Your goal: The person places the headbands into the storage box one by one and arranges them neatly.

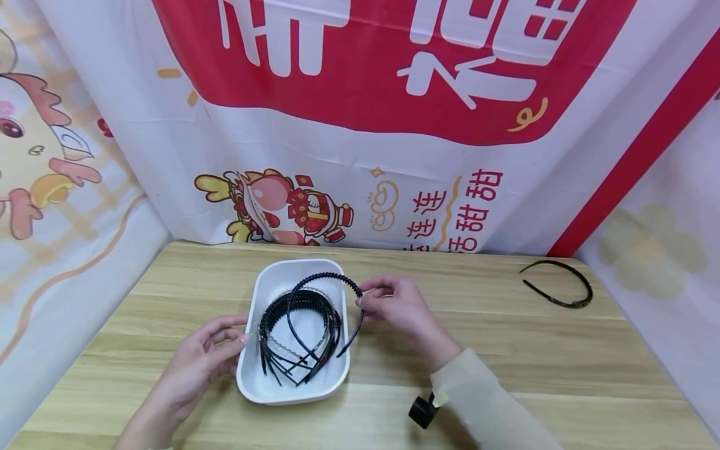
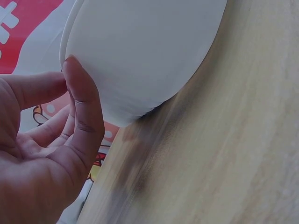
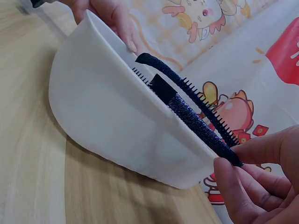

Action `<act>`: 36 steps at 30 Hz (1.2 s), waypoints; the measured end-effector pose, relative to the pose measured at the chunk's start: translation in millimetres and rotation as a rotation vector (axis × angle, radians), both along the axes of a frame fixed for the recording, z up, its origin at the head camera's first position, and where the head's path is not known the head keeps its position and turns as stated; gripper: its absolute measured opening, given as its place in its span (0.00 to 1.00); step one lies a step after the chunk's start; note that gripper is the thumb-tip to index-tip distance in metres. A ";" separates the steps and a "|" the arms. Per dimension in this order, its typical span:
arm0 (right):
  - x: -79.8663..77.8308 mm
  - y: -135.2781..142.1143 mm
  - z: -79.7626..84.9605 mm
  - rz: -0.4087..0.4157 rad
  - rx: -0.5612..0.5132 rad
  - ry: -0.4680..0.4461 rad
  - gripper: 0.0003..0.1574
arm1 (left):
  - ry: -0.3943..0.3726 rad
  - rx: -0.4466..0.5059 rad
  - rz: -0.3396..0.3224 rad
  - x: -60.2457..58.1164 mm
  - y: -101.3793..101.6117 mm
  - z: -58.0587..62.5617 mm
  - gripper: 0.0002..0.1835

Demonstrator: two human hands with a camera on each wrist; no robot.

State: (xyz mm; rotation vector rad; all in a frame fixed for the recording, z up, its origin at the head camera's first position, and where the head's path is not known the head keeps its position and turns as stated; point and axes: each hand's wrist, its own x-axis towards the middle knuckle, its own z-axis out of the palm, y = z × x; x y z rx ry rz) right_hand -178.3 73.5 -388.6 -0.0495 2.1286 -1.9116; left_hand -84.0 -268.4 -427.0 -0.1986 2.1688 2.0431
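Observation:
A white plastic bin (image 1: pixel 245 375) stands on the table with several dark headbands (image 1: pixel 270 319) piled inside. My right hand (image 1: pixel 394 303) pinches a dark toothed headband (image 1: pixel 298 281) by one side, above the bin's right edge. In the right wrist view, thumb and fingers (image 3: pixel 231 186) grip this headband (image 3: pixel 201 123), whose small comb teeth show along its inner side. At the bin's left rim, my left hand (image 1: pixel 197 359) holds the edge between thumb and fingers. The left wrist view shows that hand (image 2: pixel 56 135) against the bin's outer wall (image 2: pixel 145 51).
Another dark headband (image 1: pixel 574 304) lies alone at the far right of the wooden table (image 1: pixel 562 356). Beside the right sleeve is a small black object (image 1: pixel 423 412). Printed cloth (image 1: pixel 360 144) hangs behind and along both sides of the table.

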 end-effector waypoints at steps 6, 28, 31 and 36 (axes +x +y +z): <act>0.8 -11.1 -1.1 0.031 -0.002 0.000 0.18 | -0.009 -0.004 0.006 0.4 1.4 -0.3 0.25; -5.9 -38.5 20.8 0.141 0.254 0.097 0.13 | -0.008 0.005 0.005 0.3 1.1 -2.7 0.25; -8.2 -41.4 23.4 0.164 0.287 0.123 0.12 | 0.003 0.013 0.005 0.4 0.0 -3.3 0.23; -11.6 -46.0 27.7 0.191 0.362 0.178 0.11 | 0.012 0.009 -0.007 0.2 -0.1 -1.9 0.23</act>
